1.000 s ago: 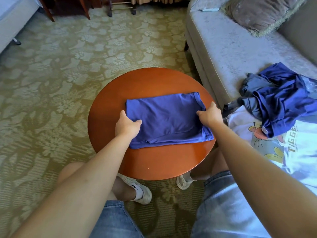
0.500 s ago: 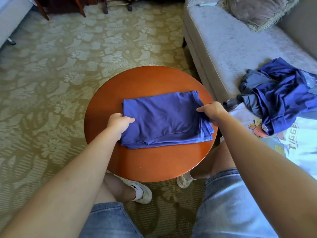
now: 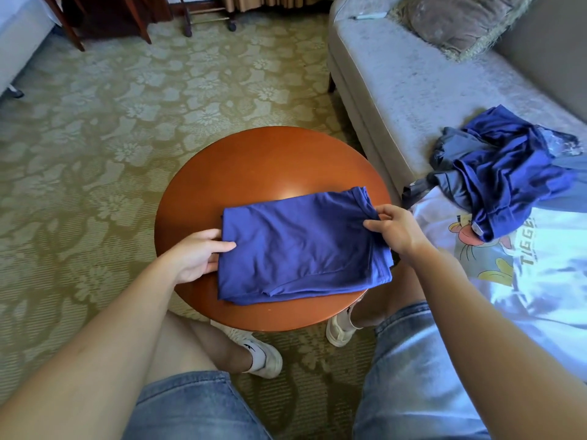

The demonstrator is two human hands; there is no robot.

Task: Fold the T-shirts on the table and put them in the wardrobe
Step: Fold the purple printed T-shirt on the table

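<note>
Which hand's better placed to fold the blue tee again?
Right, likely: the right hand pinches the right edge of the blue T-shirt, ready to carry it across; the left hand just holds the left edge.

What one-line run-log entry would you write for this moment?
step: folding | left hand: pinches left edge of folded blue T-shirt | right hand: pinches its right edge | location: round table

One table (image 3: pixel 254 160), one folded T-shirt (image 3: pixel 301 242), two hands (image 3: pixel 197 255) (image 3: pixel 397 231), two shoes (image 3: pixel 263 357) (image 3: pixel 338 328)
</note>
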